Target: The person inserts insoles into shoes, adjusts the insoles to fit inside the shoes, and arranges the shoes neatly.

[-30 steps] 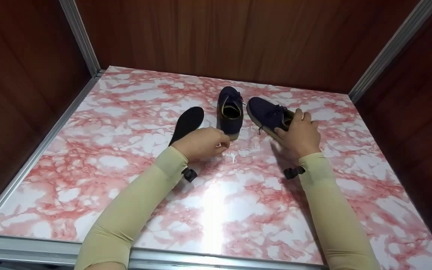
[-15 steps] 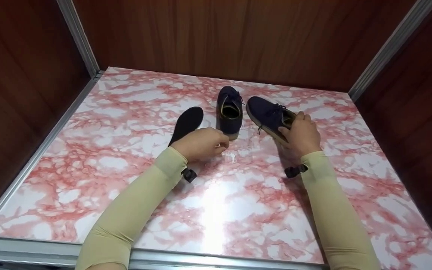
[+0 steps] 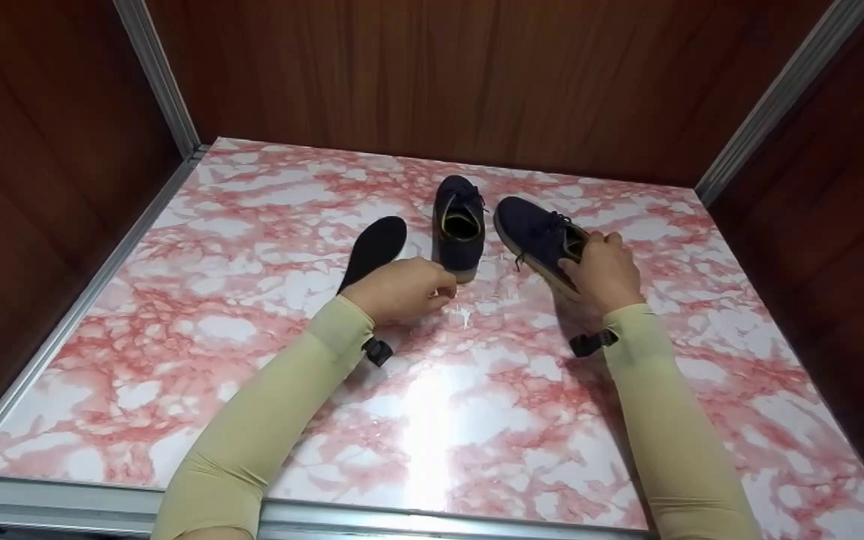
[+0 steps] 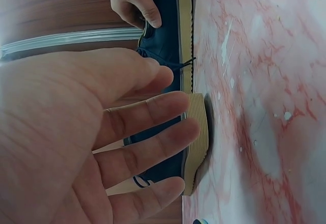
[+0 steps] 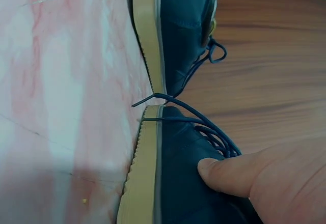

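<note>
Two navy lace-up shoes with tan soles stand on the table: the left shoe (image 3: 460,229) points away, and the right shoe (image 3: 533,229) is angled with its toe to the upper left. My right hand (image 3: 606,271) grips the right shoe at its heel end, thumb (image 5: 224,175) on the side and fingers at the opening; the fingertips are hidden. My left hand (image 3: 406,289) is just behind the left shoe's heel, fingers (image 4: 153,147) loosely bent with nothing in them. Whether it touches the heel I cannot tell. A black insole (image 3: 376,247) lies left of the shoes, its near end hidden by this hand.
The table (image 3: 252,390) has a red and white marbled top with a metal rail (image 3: 372,517) along its front edge. Dark wood panels (image 3: 432,82) rise at the back and both sides. A bright glare (image 3: 427,435) falls on the front middle.
My right hand has shifted slightly at the right shoe's heel, its fingers drawing a little nearer to me. The left hand, both shoes and the insole stay in place.
</note>
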The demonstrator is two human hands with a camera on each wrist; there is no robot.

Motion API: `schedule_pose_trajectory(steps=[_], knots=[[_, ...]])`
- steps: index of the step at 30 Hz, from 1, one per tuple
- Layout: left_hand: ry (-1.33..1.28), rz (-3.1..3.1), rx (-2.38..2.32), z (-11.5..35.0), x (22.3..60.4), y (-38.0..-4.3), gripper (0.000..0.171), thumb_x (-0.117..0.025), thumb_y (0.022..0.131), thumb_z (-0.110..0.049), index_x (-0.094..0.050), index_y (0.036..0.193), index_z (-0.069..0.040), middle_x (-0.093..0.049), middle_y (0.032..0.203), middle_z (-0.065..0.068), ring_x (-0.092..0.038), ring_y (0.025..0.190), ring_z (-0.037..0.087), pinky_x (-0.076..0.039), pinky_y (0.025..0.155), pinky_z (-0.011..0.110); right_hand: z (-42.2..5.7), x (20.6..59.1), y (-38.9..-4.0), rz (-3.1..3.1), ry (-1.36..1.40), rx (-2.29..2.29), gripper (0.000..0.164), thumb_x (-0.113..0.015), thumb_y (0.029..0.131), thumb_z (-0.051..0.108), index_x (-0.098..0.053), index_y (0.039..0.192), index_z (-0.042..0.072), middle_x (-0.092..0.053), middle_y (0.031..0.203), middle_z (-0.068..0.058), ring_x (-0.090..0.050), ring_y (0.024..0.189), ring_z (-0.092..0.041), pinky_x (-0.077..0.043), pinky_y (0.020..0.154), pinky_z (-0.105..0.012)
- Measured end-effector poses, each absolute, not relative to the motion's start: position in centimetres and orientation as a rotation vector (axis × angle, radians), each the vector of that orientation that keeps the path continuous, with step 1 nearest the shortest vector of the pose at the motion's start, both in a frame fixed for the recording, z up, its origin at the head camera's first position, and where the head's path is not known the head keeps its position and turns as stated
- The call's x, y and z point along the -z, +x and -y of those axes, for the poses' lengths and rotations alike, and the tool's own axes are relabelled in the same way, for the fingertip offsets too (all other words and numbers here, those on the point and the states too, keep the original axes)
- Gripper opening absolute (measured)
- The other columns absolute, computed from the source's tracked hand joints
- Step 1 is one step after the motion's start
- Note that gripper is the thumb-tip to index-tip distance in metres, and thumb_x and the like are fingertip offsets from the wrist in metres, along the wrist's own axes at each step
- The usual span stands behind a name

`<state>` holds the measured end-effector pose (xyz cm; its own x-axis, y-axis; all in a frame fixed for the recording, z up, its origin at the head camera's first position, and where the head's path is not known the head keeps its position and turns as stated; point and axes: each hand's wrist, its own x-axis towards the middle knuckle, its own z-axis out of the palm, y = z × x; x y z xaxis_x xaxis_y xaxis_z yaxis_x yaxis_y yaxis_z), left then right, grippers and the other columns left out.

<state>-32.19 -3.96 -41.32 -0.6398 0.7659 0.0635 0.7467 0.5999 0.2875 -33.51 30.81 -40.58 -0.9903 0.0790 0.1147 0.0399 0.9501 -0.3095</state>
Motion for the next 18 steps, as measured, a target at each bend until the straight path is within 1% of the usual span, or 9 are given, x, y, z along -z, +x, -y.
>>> schedule_pose_trajectory(steps=[3, 9, 18], knots=[[1.314, -2.753, -0.441, 4.1, 41.4, -32.3, 0.025, -0.061, 0.110, -0.020, -0.078, 0.127, -0.013, -0.080, 0.124, 0.004, -0.076, 0.117, 0.024, -0.059, 0.107, 0.044, -30.8, 40.3, -33.4, 2.997, -0.088, -0.479, 0.077, -0.070, 0.105, 0.040, -0.045, 0.152, -0.016, -0.049, 0.143, -0.041, -0.057, 0.126, -0.061, -0.051, 0.102, -0.073], [1.312, -2.754, -0.447, 4.4, 41.4, -32.4, 0.022, -0.061, 0.109, -0.019, -0.079, 0.121, -0.012, -0.080, 0.117, 0.005, -0.075, 0.107, 0.024, -0.060, 0.102, 0.045, -30.8, 39.9, -33.2, 3.029, -0.047, -0.425, 0.076, -0.070, 0.105, 0.040, -0.047, 0.149, -0.017, -0.052, 0.138, -0.041, -0.060, 0.122, -0.060, -0.053, 0.099, -0.074], [1.228, -2.733, -0.375, 4.8, 41.2, -32.5, 0.025, -0.063, 0.110, -0.022, -0.078, 0.126, -0.011, -0.080, 0.124, 0.008, -0.075, 0.116, 0.027, -0.058, 0.108, 0.046, -31.4, 38.7, -33.0, 3.156, 0.028, -0.346, 0.079, -0.074, 0.102, 0.039, -0.044, 0.150, -0.018, -0.056, 0.137, -0.042, -0.063, 0.123, -0.054, -0.053, 0.103, -0.071]])
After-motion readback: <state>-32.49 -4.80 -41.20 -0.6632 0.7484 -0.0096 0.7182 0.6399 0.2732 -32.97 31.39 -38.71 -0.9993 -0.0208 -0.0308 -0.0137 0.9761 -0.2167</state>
